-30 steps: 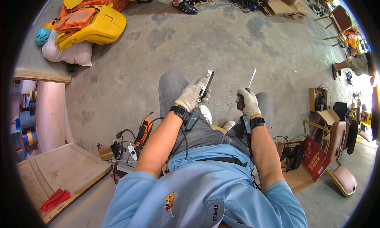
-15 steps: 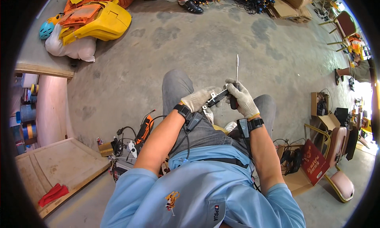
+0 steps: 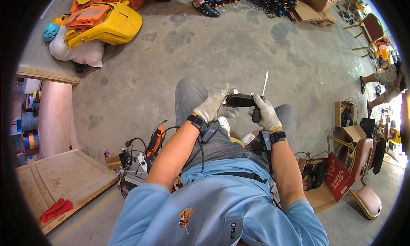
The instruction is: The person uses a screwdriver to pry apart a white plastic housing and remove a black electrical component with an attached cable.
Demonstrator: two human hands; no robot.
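Observation:
Both my hands wear pale knitted work gloves and are raised in front of my knees. My left hand (image 3: 215,105) grips the left end of a black elongated part (image 3: 240,100) that has small white tabs at its ends. In my right hand (image 3: 268,114) is a screwdriver (image 3: 266,82), its bright shaft pointing up and away and its black handle partly covered by the fingers. The right hand's fingertips also meet the right end of the black part. The screwdriver's tip is apart from the part.
Left of my legs lie an orange-and-black tool (image 3: 156,140) and tangled cables. A wooden panel (image 3: 64,173) carries a red cloth (image 3: 57,209). Yellow plastic shells (image 3: 117,23) lie far left. Chairs and an open carton (image 3: 320,195) stand right. Other people stand at the far edge and far right.
The black part has turned from slanted to nearly level, showing a broader face. My right hand has moved slightly right and down, and the screwdriver now leans further right.

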